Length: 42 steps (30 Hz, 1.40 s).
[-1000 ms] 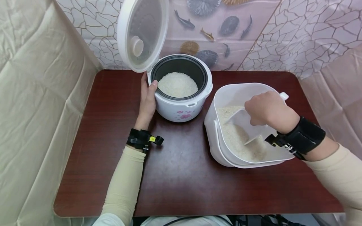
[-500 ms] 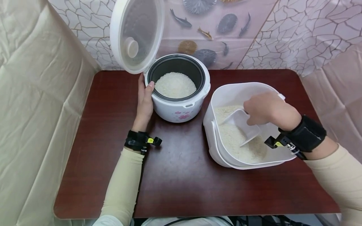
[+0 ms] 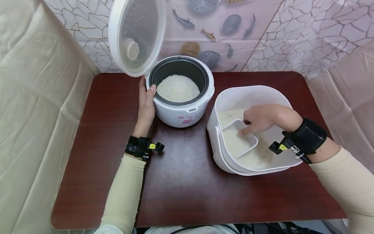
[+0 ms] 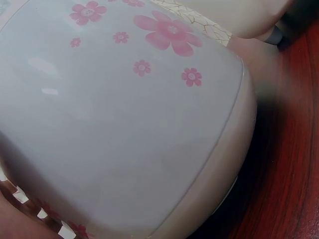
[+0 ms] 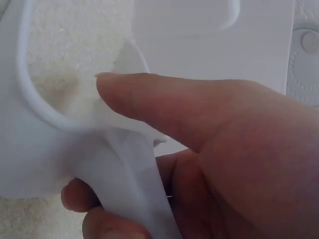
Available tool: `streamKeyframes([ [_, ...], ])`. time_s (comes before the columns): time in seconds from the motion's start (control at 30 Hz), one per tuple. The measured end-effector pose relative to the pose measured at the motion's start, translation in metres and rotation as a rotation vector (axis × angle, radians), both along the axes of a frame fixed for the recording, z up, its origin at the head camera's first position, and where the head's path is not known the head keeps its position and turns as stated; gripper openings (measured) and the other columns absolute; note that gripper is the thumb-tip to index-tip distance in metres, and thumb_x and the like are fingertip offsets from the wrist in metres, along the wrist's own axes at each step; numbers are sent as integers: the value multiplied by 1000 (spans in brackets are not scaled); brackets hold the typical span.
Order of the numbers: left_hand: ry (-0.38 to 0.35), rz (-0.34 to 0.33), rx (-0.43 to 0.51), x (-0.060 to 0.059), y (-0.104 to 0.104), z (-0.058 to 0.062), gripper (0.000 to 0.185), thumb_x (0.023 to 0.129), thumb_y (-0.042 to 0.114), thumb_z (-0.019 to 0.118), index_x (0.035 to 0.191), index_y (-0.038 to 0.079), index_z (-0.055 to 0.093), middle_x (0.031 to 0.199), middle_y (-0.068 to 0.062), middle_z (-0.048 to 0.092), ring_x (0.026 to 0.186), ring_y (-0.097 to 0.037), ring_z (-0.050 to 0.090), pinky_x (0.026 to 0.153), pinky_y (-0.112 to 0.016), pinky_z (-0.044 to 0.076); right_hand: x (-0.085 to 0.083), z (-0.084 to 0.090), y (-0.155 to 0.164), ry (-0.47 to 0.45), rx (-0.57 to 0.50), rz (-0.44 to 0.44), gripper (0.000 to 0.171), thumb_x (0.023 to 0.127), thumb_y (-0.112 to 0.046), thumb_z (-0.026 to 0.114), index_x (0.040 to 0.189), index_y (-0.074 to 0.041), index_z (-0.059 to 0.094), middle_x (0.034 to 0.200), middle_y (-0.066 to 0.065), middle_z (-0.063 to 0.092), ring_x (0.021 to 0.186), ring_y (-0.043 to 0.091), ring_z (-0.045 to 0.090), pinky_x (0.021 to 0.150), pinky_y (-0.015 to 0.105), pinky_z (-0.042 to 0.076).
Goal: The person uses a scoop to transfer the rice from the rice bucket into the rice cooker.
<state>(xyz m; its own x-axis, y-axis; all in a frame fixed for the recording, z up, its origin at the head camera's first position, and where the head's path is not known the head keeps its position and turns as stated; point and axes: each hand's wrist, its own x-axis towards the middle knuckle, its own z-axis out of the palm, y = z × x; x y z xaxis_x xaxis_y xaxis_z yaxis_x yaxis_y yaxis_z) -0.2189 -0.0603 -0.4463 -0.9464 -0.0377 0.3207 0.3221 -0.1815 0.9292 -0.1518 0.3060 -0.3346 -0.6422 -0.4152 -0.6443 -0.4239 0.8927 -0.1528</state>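
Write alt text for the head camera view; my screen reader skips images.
A person's right hand holds a white scoop full of rice inside a white rice container, while the left hand holds the side of an open, flower-printed rice cooker with rice in its pot. Both stand on a dark red table.

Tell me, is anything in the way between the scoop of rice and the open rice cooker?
Nothing visible. The right hand holds the scoop in the white bin; only bare table lies between it and the cooker, whose lid stands open.
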Motion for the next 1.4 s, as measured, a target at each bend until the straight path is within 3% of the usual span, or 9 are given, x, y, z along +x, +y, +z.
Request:
streamKeyframes([
  [0.13,10,0,-4,-3,-1,2,89,93,42,54,168,9,20,168,-5,32,152,-17,33,123,-33,27,-3,2,0,-15,-29,-4,43,98,-48,68,72,-16,58,68,-5,45,63,14,44,61,32,35],
  [0.37,-19,16,-30,3,0,-2,88,94,44,53,168,9,20,168,-5,31,152,-17,33,123,-34,25,3,0,-2,-43,-54,24,47,96,-51,70,65,-19,52,63,-8,39,60,11,38,59,30,30],
  [0.47,-10,18,-31,3,0,-1,86,95,43,53,168,9,20,168,-5,31,152,-17,33,123,-34,25,4,0,-2,-49,-63,27,45,95,-44,70,63,-20,50,60,-9,39,58,10,37,58,29,30],
  [0.67,-11,18,-69,2,-1,0,87,96,46,51,169,11,18,170,-4,29,153,-15,30,124,-35,23,4,2,-1,-171,-64,-13,36,93,-26,61,59,-21,52,52,-11,45,48,7,42,51,25,34],
  [0.83,-20,12,-60,5,-2,-1,85,97,43,51,169,13,17,171,-5,27,154,-17,29,125,-37,22,6,1,-1,-262,-79,-43,41,98,-32,63,60,-20,53,51,-10,44,46,7,41,48,24,33],
  [1.0,-30,4,-59,9,1,-3,83,98,41,50,169,14,17,171,-5,28,154,-16,30,125,-37,23,9,0,1,-283,-65,-59,47,99,-43,66,61,-19,54,52,-10,45,47,8,44,49,25,34],
  [1.23,-31,48,-44,12,-1,-3,81,98,42,50,167,13,20,168,-2,31,152,-15,32,124,-37,23,5,-1,-1,-286,-88,-73,35,96,-28,62,64,-18,55,55,-9,47,47,8,42,48,24,34],
  [1.4,-20,21,-44,9,-1,-3,82,98,41,51,168,12,20,169,-3,31,153,-16,31,124,-37,23,3,-1,1,-280,-94,-73,34,95,-24,59,63,-20,54,55,-9,47,46,7,42,48,24,34],
])
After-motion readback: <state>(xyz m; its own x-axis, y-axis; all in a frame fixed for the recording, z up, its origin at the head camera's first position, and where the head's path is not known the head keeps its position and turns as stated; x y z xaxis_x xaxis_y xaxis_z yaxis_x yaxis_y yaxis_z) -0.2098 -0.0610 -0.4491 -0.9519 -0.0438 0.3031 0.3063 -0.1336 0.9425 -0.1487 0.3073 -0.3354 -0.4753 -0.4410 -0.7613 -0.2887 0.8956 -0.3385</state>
